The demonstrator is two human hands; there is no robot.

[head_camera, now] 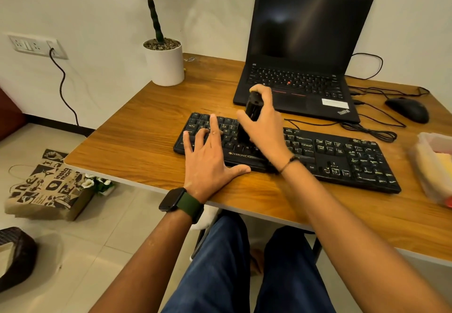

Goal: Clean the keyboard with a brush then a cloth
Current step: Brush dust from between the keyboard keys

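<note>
A black Zebronics keyboard (pixel 342 156) lies across the wooden desk (pixel 146 129). My left hand (pixel 210 156) rests flat on the keyboard's left end with fingers spread and straight. My right hand (pixel 266 121) grips a black brush (pixel 249 117) upright, its lower end down on the keys near the middle of the keyboard. The bristles are blurred and partly hidden by my fingers. No cloth can be made out for certain.
An open black laptop (pixel 305 43) stands behind the keyboard, with a black mouse (pixel 408 109) and loose cables (pixel 367 129) to its right. A white plant pot (pixel 165 64) stands at the back left. A clear plastic box (pixel 433 166) sits at the right edge.
</note>
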